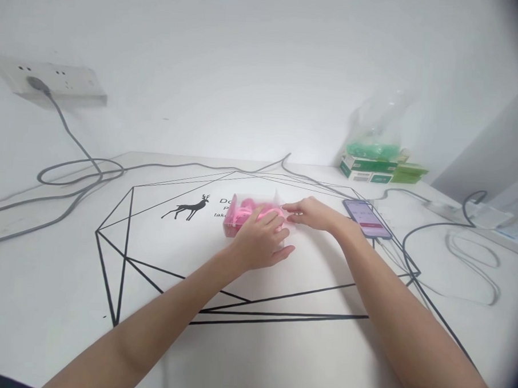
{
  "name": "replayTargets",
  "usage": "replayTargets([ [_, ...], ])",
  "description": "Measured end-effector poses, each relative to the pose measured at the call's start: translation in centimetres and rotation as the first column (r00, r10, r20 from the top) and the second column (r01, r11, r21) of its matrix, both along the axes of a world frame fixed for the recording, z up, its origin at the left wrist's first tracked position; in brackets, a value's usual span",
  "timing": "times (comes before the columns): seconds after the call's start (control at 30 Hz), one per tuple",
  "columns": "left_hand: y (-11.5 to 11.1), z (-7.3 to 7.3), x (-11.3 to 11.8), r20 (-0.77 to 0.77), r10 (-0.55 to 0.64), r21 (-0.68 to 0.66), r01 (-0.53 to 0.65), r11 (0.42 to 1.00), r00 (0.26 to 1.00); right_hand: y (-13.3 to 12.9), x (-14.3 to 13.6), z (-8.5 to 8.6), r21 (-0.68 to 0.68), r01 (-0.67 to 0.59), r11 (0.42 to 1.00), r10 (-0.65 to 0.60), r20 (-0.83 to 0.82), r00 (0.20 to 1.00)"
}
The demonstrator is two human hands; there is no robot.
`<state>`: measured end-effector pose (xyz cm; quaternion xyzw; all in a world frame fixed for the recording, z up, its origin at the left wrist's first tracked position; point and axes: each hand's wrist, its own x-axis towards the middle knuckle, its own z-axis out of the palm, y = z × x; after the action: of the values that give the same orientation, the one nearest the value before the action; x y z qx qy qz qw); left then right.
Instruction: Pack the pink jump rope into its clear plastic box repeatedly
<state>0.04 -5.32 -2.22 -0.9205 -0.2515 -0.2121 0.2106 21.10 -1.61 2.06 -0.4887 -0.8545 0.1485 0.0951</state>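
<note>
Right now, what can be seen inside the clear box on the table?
Pink items are visible inside the clear box. The left hand covers part of the contents, so their number and whatever lies beneath it cannot be told.

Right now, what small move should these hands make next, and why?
Perhaps the right hand should steady the near right end of the clear box. Its fingertips are already close to that end, while the left hand lies over the pink contents, so the box might shift if those are handled.
</note>
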Motion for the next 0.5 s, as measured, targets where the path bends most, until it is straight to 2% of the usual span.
replayTargets([
  [0.2,0.1,-0.4,0.0,-0.018,-0.026,0.053,0.027,0.998,0.999,0.4,-0.1,-0.9,0.054,0.039,0.998,-0.037,-0.027,0.999],
  [0.5,-0.3,-0.2,0.2,-0.089,0.062,0.075,-0.055,0.996,0.994,1.2,-0.4,-2.7,0.103,0.071,0.992,-0.069,-0.022,0.997],
])
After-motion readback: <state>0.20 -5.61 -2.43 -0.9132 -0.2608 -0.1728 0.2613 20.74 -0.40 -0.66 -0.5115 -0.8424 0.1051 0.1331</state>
